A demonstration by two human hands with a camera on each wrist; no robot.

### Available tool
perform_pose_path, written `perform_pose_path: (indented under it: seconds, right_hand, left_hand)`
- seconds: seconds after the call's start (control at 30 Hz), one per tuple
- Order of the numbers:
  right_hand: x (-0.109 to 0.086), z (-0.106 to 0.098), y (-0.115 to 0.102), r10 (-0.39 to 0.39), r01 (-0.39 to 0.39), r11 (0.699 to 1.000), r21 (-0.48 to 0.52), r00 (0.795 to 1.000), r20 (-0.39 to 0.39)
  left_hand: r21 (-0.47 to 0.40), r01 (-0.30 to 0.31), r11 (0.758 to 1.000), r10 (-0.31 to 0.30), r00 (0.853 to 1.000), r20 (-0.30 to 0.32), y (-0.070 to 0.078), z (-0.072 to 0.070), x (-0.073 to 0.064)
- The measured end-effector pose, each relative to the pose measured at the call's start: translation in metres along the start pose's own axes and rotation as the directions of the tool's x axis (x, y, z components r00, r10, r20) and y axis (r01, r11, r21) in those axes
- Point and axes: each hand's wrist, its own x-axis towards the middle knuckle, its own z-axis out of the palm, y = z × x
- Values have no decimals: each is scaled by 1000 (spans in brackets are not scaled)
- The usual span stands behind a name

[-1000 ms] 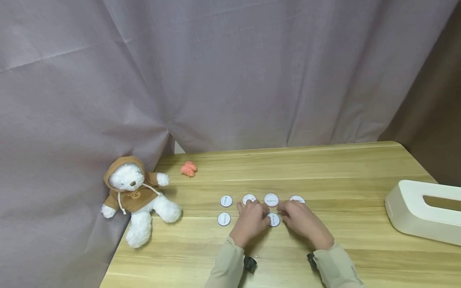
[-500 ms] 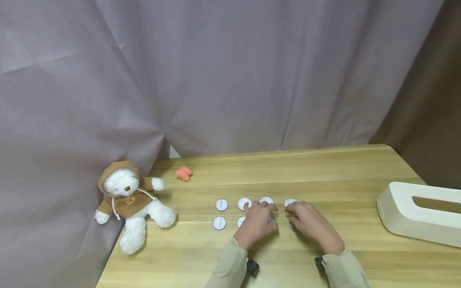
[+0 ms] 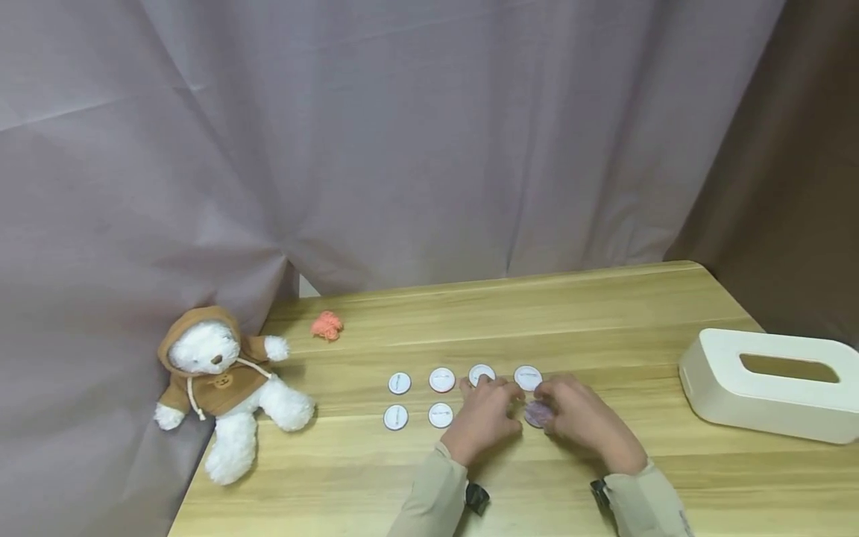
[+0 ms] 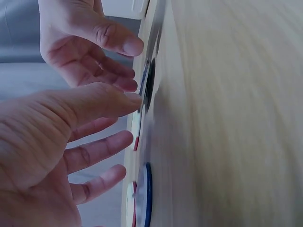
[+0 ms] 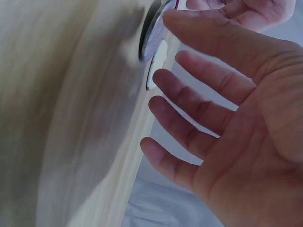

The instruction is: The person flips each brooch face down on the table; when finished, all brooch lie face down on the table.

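Observation:
Round pin-back badges lie in two rows on the wooden table, most with white backs and pins up, such as the back-row badge [image 3: 442, 380] and front-row badge [image 3: 396, 417]. At the front row's right end, a badge with a purple face [image 3: 538, 414] sits between the hands. My right hand [image 3: 582, 419] is beside it, thumb tip at its edge, other fingers spread. In the right wrist view this badge [image 5: 154, 35] stands tilted. My left hand [image 3: 485, 419] is spread over the front row, covering what lies beneath; its thumb [image 4: 109, 101] reaches toward the purple badge.
A white teddy bear [image 3: 231, 380] in a brown hoodie sits at the table's left edge. Coral yarn [image 3: 326, 326] lies at the back left. A cream tissue box [image 3: 772, 395] stands on the right. Grey curtain [image 3: 416, 149] hangs behind the table.
Both hands have shifted right along the rows, and the head view has turned right. The purple face of the badge by my right hand now shows; earlier that badge was mostly hidden.

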Motion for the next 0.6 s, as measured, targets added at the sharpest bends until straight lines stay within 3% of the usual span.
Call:
perform_pose_path:
  seconds: [0.23,0.6]
  right_hand:
    - [0,8,1,26,-26,1000,-4,1000,-7]
    - [0,12,4,-1,0,1000,-28,1000,-7]
  left_hand:
    - [14,-21,1000,21,1000,1,6,3,4]
    - [28,-10,1000,9,999,38,13,6,8]
